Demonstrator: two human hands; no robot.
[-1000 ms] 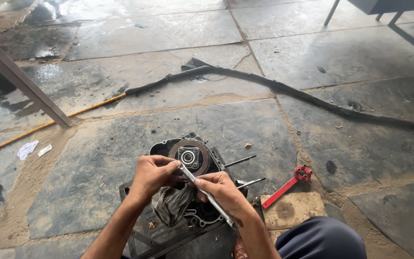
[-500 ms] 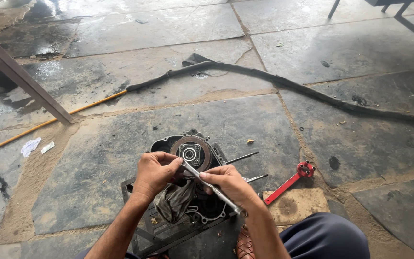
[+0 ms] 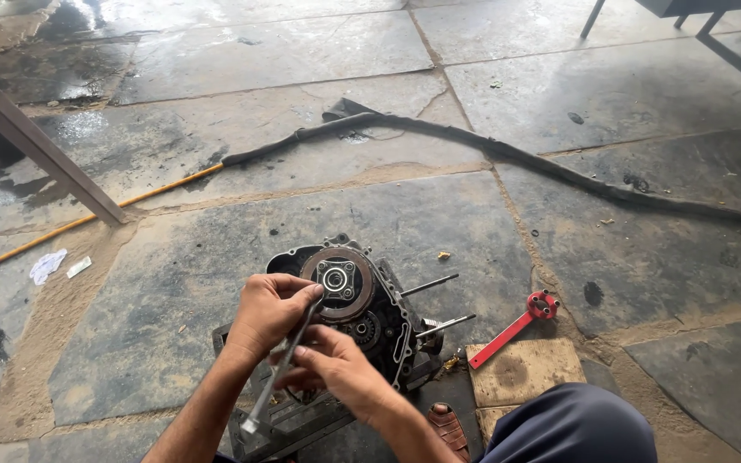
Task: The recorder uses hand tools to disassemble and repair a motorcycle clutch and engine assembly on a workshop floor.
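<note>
Both hands, left hand [image 3: 266,315] and right hand [image 3: 334,367], are closed around a long metal rod [image 3: 283,370] over the engine case [image 3: 362,315]. Right of the engine case a red wrench [image 3: 515,328] is laid by a cardboard piece [image 3: 525,371]; white paper scraps [image 3: 48,265] are seen left, on grey stone floor [image 3: 559,86].

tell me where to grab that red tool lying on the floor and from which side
Take the red tool by its straight flat handle, near the middle, coming from above. It lies flat and bare on the stone floor, its ringed head far from the person and its lower end by the cardboard piece. Both hands are occupied with a metal rod.
</note>
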